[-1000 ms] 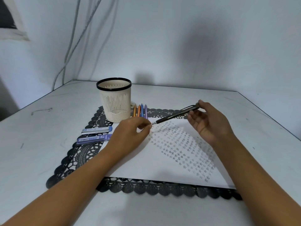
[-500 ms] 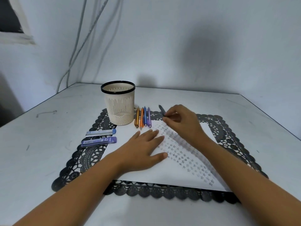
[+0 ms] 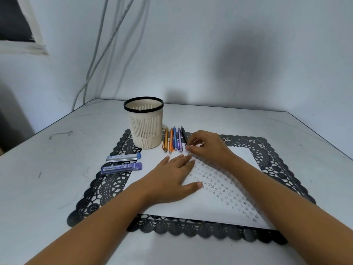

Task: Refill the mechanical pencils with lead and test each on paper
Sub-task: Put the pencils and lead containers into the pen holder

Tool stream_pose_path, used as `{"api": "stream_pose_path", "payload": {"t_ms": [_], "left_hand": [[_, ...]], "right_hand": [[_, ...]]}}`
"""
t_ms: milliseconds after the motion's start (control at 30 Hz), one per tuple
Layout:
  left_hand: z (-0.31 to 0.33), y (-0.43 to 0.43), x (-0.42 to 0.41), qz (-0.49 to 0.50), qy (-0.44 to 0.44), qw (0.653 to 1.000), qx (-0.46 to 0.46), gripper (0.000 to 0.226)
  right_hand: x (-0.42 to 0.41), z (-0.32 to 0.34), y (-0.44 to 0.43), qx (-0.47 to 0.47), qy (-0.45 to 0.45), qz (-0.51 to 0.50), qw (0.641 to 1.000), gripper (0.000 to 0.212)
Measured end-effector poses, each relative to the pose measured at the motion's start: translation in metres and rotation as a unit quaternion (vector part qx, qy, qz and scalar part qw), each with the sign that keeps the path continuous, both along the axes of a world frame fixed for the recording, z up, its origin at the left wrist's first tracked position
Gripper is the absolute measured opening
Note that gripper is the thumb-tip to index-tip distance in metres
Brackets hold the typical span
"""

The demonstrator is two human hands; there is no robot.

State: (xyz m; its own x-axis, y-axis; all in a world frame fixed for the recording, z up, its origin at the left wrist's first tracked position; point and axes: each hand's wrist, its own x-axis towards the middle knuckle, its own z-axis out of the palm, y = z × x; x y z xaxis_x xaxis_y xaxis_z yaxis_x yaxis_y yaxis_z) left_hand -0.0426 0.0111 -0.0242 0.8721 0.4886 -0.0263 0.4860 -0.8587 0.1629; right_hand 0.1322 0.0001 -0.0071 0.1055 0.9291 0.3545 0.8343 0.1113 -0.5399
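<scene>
On my remote feed, the scuffed white rectangular tabletop (image 3: 57, 169), edged in a dark line, filled a corner between pale walls (image 3: 191, 54). A black lace-patterned rectangular placemat (image 3: 107, 186) lay flat across its middle, scalloped border nearest me. I saw dark scratch marks (image 3: 61, 133) on the bare surface left of it.

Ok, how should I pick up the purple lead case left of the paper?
Pinch the purple lead case mid-length across its long edges, coming from above: it lies flat, long side left-right, with a gap to the blue-capped lead case behind.
</scene>
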Motion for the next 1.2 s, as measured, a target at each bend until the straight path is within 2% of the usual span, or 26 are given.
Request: {"api": "stream_pose_path", "payload": {"t_ms": [133,267,333,467,567,700,800,967,1033,1133,1200], "left_hand": [[-0.001,0.001,0.000,0.001,-0.004,1.000,-0.001,0.072],[-0.002,0.000,0.000,0.000,-0.013,1.000,0.001,0.073],[-0.002,0.000,0.000,0.000,-0.013,1.000,-0.001,0.072],[-0.004,0.001,-0.001,0.000,-0.017,1.000,-0.004,0.071],[-0.010,0.004,0.001,-0.012,-0.033,0.999,-0.004,0.072],[-0.011,0.006,0.001,-0.030,-0.063,0.998,-0.005,0.068],[-0.010,0.004,0.000,-0.035,-0.071,0.997,0.002,0.065],[-0.010,0.004,0.000,-0.021,-0.055,0.998,-0.006,0.071],[-0.007,0.002,-0.001,-0.009,-0.034,0.999,-0.006,0.071],[-0.003,-0.001,-0.001,-0.002,-0.024,1.000,-0.001,0.070],[-0.002,0.000,-0.001,-0.002,-0.019,1.000,0.004,0.070]], "right_hand": [[-0.003,0.009,-0.002,-0.012,0.033,-0.012,0.999,0.015],[-0.016,0.035,0.005,0.026,0.121,-0.027,0.992,0.025],[-0.027,0.050,0.014,0.015,0.161,-0.020,0.987,0.041],[-0.056,0.060,0.040,-0.096,0.207,0.007,0.974,0.086],[-0.076,0.051,0.060,-0.106,0.268,0.007,0.958,0.105],[-0.094,0.041,0.075,-0.025,0.337,0.004,0.941,0.087],[-0.101,0.037,0.080,-0.002,0.361,0.022,0.932,0.075],[-0.091,0.060,0.062,0.062,0.399,0.090,0.910,0.040],[-0.076,0.072,0.052,0.079,0.407,0.093,0.905,0.046],[-0.048,0.081,0.029,0.095,0.416,0.076,0.901,0.074],[-0.027,0.080,0.010,0.103,0.407,0.055,0.906,0.077]]}}
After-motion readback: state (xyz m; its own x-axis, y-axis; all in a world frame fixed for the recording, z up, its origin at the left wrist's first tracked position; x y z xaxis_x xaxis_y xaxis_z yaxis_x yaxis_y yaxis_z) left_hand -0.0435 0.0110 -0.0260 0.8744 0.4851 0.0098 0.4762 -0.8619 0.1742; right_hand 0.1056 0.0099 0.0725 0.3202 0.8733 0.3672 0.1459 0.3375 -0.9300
